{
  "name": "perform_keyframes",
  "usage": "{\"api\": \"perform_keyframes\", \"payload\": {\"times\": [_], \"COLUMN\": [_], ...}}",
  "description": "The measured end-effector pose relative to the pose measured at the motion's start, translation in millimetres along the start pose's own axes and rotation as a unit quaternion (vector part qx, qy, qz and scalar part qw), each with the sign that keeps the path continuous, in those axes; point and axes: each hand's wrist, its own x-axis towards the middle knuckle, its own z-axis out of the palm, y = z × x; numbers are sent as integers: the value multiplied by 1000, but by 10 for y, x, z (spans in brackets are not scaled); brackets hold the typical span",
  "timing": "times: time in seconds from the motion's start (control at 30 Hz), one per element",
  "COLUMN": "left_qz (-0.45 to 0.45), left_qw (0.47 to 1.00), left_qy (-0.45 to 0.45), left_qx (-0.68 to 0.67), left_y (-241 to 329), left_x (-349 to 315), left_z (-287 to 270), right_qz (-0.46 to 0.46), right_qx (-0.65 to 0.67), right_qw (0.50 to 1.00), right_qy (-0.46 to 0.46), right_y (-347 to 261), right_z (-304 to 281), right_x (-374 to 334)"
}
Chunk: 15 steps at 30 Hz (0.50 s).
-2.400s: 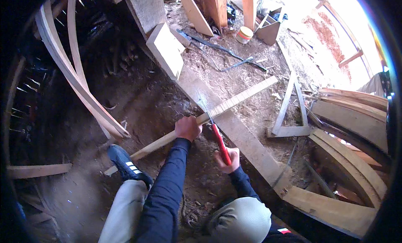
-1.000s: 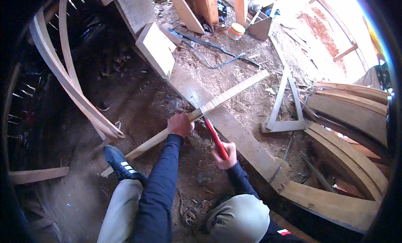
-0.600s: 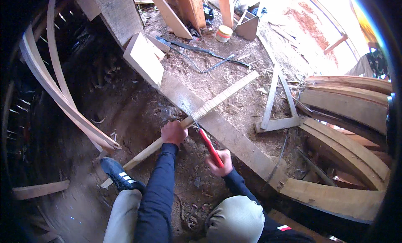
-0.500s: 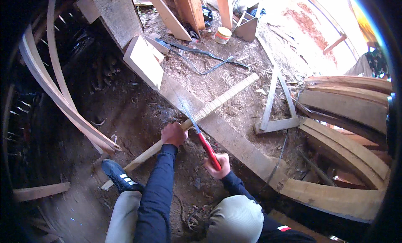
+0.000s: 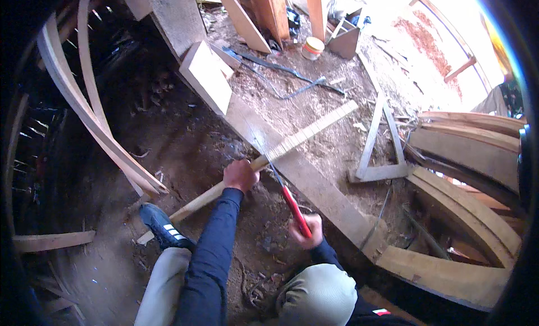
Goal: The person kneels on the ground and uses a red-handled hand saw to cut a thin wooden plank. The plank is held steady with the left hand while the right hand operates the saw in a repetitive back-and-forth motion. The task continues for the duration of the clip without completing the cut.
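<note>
My left hand is wrapped round a long, pale wooden strip, which lies slantwise across a thick plank. Many crosswise lines run along the strip's far part. In my right hand is the red handle of a handsaw, fingers closed round it. The saw's thin blade rests at the strip, just beyond my left hand; how deep it sits cannot be made out. The strip's near end reaches the ground beside my dark shoe with white stripes.
A pale wood block sits on the plank's far part. Beyond lie a dark strap and a small tub. A triangular wooden frame and curved timbers stand right; long bent strips lean left.
My right hand has drawn the saw slightly back toward me. My left hand keeps its hold on the strip. The whole view has shifted a little.
</note>
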Motion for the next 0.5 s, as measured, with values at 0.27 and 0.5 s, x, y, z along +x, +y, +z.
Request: {"api": "perform_keyframes", "payload": {"times": [0.27, 0.5], "left_qz": [-4, -5], "left_qw": [1000, 1000], "left_qy": [31, 28], "left_qx": [4, 10], "left_y": [-64, -73], "left_x": [-26, 73], "left_z": [45, -20], "right_qz": [-7, 16], "right_qx": [-42, -58], "right_qw": [999, 997], "right_qy": [-4, -46], "right_y": [32, -51], "right_z": [29, -170], "right_x": [150, -278]}}
